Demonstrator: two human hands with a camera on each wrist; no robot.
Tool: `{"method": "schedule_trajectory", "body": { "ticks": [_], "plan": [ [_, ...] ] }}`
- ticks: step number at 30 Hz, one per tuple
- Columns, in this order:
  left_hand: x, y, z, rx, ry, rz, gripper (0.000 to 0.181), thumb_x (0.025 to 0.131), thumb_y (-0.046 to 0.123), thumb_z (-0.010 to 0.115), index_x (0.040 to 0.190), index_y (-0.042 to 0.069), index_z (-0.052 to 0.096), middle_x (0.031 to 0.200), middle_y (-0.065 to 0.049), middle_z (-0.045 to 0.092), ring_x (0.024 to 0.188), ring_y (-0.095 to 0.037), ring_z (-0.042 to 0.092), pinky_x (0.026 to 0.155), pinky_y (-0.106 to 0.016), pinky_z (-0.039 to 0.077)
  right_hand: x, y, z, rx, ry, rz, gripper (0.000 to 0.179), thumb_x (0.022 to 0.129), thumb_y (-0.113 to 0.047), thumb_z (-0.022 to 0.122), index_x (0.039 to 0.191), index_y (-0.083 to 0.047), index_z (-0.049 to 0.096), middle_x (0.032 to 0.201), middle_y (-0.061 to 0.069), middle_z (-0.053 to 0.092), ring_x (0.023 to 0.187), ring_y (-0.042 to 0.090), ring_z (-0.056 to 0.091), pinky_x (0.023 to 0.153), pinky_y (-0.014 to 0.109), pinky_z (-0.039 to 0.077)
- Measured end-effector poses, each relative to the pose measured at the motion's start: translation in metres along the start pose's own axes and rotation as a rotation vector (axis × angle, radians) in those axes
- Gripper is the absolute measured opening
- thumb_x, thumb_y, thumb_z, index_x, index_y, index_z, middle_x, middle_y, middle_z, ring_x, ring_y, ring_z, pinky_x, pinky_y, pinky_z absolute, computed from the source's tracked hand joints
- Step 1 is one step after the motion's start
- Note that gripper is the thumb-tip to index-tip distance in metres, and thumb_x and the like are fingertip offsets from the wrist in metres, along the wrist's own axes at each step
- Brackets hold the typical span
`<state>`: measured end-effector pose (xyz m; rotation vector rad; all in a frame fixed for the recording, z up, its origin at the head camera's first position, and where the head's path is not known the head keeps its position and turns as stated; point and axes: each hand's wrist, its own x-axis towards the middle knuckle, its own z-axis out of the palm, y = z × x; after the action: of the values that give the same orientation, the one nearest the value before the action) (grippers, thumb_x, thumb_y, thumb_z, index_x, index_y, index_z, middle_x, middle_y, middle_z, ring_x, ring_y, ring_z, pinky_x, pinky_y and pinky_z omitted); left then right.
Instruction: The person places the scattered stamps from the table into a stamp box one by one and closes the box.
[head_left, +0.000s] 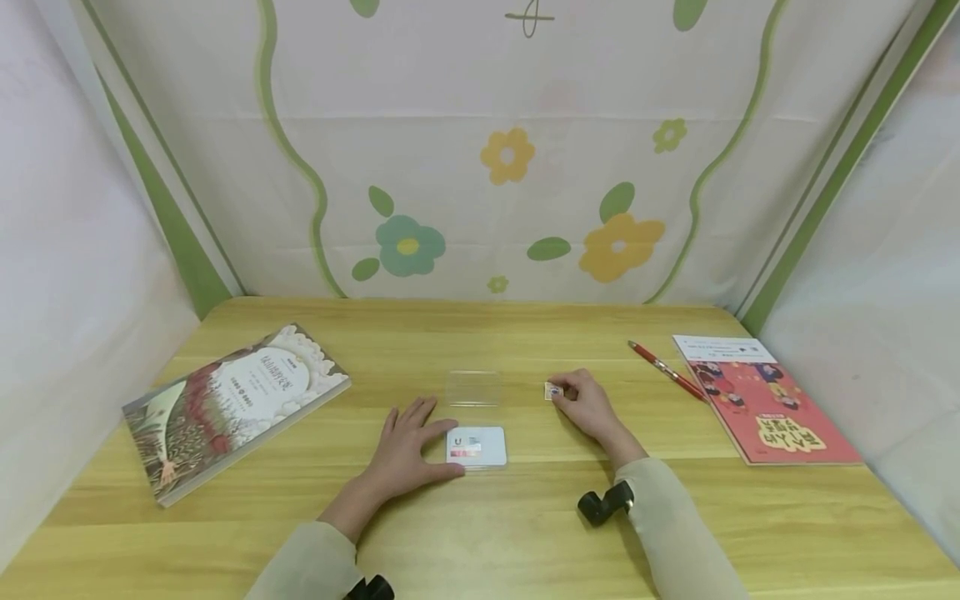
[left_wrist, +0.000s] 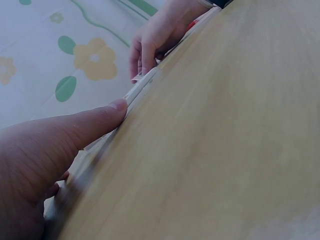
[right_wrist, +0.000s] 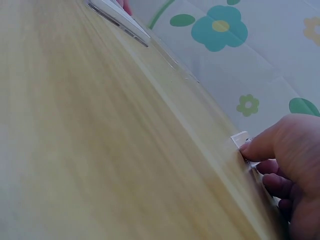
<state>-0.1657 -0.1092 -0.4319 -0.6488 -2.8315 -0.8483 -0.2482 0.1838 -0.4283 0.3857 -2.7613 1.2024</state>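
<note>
My left hand [head_left: 405, 450] grips a flat white rectangular case [head_left: 489, 446] at its left end, forefinger at the far edge and thumb at the near edge. Printed marks and a reddish strip show on the case, which lies on the table. In the left wrist view the thumb [left_wrist: 102, 120] rests along the case's side. Off to the right, my right hand [head_left: 588, 408] pinches a small whitish square piece [head_left: 552, 391] with a dark print, close to the tabletop. Just beyond the case lies a clear plastic cover [head_left: 473, 388].
A thick illustrated book [head_left: 240, 400] lies at an angle on the left of the wooden table [head_left: 495, 533]. Over on the right are a red pen [head_left: 667, 371] and a red booklet [head_left: 768, 408], the pen's end touching the booklet's edge. Flower-printed cloth [head_left: 480, 75] hangs behind.
</note>
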Motion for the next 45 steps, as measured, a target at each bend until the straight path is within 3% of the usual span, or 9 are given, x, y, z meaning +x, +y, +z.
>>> {"method": "schedule_trajectory", "body": {
  "ticks": [11,17,22,26,32,40,45],
  "plan": [
    [0.0,0.001,0.0,-0.006,0.007,0.004,0.066,0.065,0.058,0.063,0.116,0.018,0.056,0.134,-0.015,0.03,0.125,-0.032,0.018,0.096,-0.054,0.004,0.002,-0.005,0.0,0.095,0.058,0.039,0.017,0.08,-0.007,0.06,0.096,-0.005,0.066,0.081,0.006,0.057,0.07,0.017,0.047,0.062,0.029,0.039],
    [0.0,0.001,0.0,-0.004,0.01,-0.003,0.066,0.064,0.058,0.063,0.117,0.018,0.056,0.134,-0.014,0.031,0.125,-0.031,0.019,0.097,-0.052,0.004,-0.003,-0.027,0.006,0.229,0.014,0.047,0.016,0.08,-0.005,0.059,0.095,-0.003,0.066,0.076,0.006,0.057,0.066,0.016,0.049,0.056,0.025,0.043],
    [0.0,0.001,0.0,-0.004,0.007,-0.005,0.066,0.065,0.059,0.062,0.117,0.019,0.056,0.135,-0.014,0.03,0.125,-0.031,0.018,0.096,-0.053,0.003,-0.018,-0.049,0.019,0.344,-0.069,0.065,0.015,0.078,-0.006,0.062,0.093,-0.003,0.066,0.072,0.005,0.058,0.062,0.016,0.05,0.053,0.025,0.043],
    [0.001,0.001,0.0,0.003,0.004,-0.013,0.066,0.065,0.06,0.061,0.117,0.02,0.055,0.135,-0.014,0.03,0.125,-0.03,0.017,0.097,-0.052,0.003,-0.032,-0.065,0.028,0.364,-0.138,0.017,0.014,0.077,-0.004,0.062,0.09,0.0,0.065,0.075,0.006,0.061,0.064,0.013,0.051,0.055,0.024,0.043],
    [0.001,0.001,0.001,0.005,-0.002,-0.013,0.066,0.065,0.06,0.061,0.117,0.019,0.056,0.135,-0.014,0.029,0.125,-0.03,0.017,0.097,-0.053,0.003,-0.047,-0.09,0.031,0.375,-0.121,-0.069,0.011,0.075,0.006,0.061,0.085,0.007,0.064,0.069,0.012,0.058,0.06,0.014,0.046,0.052,0.021,0.038],
    [0.001,0.001,0.0,0.008,0.005,-0.006,0.065,0.065,0.059,0.062,0.116,0.019,0.056,0.135,-0.014,0.03,0.125,-0.03,0.018,0.096,-0.053,0.004,-0.042,-0.069,0.047,0.329,-0.164,-0.051,0.011,0.075,-0.004,0.065,0.086,-0.004,0.067,0.072,0.001,0.058,0.06,0.011,0.046,0.053,0.021,0.038],
    [0.0,0.002,-0.001,0.002,0.004,-0.001,0.064,0.066,0.058,0.062,0.116,0.018,0.056,0.135,-0.015,0.03,0.125,-0.031,0.018,0.096,-0.054,0.004,-0.044,-0.068,0.049,0.308,-0.176,-0.069,0.011,0.075,-0.005,0.065,0.086,-0.004,0.067,0.067,0.0,0.054,0.058,0.013,0.045,0.05,0.022,0.037]
  ]
}}
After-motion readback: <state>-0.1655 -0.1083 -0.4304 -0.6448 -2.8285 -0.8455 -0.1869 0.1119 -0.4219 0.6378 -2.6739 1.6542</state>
